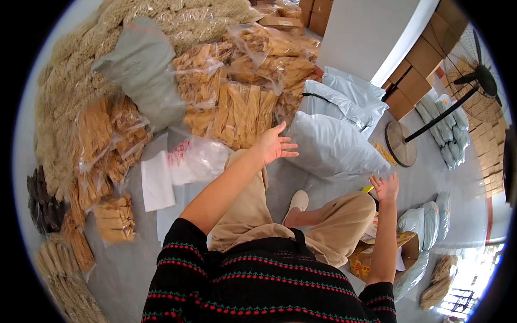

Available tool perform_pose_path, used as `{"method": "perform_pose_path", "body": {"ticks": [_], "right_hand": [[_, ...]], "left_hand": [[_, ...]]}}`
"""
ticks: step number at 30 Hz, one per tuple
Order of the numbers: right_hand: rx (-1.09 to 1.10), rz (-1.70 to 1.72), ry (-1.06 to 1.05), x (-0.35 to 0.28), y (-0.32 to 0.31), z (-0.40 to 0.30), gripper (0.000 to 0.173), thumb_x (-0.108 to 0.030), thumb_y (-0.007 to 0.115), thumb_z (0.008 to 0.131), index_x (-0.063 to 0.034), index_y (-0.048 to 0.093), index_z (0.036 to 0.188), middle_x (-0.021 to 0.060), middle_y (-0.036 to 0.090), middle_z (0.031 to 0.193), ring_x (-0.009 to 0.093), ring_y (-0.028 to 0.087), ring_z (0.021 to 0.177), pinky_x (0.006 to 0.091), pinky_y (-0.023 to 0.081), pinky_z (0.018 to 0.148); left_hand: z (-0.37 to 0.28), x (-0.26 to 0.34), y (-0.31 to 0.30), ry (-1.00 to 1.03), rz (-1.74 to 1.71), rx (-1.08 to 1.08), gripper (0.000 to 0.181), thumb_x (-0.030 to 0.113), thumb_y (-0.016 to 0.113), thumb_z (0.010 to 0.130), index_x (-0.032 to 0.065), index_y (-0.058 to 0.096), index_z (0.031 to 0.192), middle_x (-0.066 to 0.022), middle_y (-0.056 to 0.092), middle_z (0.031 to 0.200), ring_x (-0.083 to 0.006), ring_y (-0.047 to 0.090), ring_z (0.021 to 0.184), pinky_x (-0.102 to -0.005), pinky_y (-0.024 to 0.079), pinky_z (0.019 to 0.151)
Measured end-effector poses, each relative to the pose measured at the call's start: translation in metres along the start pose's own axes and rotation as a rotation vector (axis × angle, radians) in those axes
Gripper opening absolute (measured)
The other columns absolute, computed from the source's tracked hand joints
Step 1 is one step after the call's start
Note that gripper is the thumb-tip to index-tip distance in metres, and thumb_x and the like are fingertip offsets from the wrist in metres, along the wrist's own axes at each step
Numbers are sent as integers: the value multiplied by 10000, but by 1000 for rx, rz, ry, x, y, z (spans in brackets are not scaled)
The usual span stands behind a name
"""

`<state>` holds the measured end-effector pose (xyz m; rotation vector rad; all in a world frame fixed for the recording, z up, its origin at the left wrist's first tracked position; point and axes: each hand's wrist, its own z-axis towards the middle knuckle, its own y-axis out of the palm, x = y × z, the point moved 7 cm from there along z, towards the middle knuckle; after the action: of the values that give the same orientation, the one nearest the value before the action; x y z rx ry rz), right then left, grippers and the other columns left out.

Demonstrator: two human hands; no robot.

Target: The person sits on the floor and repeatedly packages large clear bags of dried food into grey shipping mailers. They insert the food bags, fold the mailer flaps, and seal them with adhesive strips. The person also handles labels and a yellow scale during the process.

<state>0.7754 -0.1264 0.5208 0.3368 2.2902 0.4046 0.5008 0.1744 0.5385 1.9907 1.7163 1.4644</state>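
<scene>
My left hand (274, 146) is raised with its fingers spread, beside the left end of a stuffed light-grey plastic bag (335, 147). Near the bag's right corner is my right hand (385, 187), palm up and fingers apart; whether it touches the corner I cannot tell. Neither hand grips anything. More grey plastic bags (349, 97) lie behind the stuffed one, one with a black strap across it. Clear plastic bags of dried tan strips (244, 113) are heaped beyond my left hand. White plastic bags with red print (198, 159) lie left of my knee.
A pedestal fan (400, 143) stands at the right near stacked cardboard boxes (412, 87). Beside my right forearm is an open yellow-brown carton (408, 246). Grey packages (424, 224) lie farther right. A grey-green sack (145, 72) leans on a high pile of pale bagged goods (72, 89).
</scene>
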Motion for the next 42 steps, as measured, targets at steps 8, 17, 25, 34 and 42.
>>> {"method": "perform_pose_path", "body": {"ticks": [8, 17, 25, 34, 42], "right_hand": [[-764, -1567, -888, 101, 76, 4, 810, -188, 678, 776, -57, 228, 1436, 346, 115, 1450, 441, 151, 1365, 411, 213, 1093], [-731, -1835, -1063, 115, 116, -26, 551, -110, 606, 824, 3, 403, 1324, 259, 303, 1419, 407, 321, 1298, 419, 246, 1080], [-566, -1856, -1060, 97, 97, -66, 330, -28, 525, 822, 16, 555, 1147, 192, 507, 1272, 373, 453, 1192, 447, 300, 1031], [-575, -1829, -1052, 103, 118, -45, 268, 26, 510, 726, 24, 613, 973, 166, 601, 1102, 355, 539, 1055, 441, 371, 953], [-552, -1900, -1039, 104, 119, -41, 260, 14, 515, 719, 17, 627, 953, 159, 613, 1067, 351, 543, 1044, 449, 371, 950]], "left_hand": [[-22, 42, -189, 326, 2, 351, 743, 44, 563, 846, 54, 103, 1429, -249, 378, 1326, -376, 599, 957, -435, 543, 768], [-16, 55, -338, 282, 264, 717, 415, 51, 504, 875, -42, 417, 1270, -201, 572, 1155, -288, 628, 935, -355, 541, 804], [113, 87, -412, 505, 680, 755, 220, 8, 531, 830, -17, 640, 1019, -99, 663, 925, -174, 634, 859, -288, 526, 734], [177, 94, -503, 141, 401, 868, 590, 152, 640, 784, 149, 389, 1318, -45, 541, 1199, -192, 509, 1065, -411, 442, 830], [203, 60, -522, -28, 1117, 809, 449, 218, 680, 750, 130, 527, 1162, -117, 566, 1169, -307, 589, 906, -421, 482, 640]]}}
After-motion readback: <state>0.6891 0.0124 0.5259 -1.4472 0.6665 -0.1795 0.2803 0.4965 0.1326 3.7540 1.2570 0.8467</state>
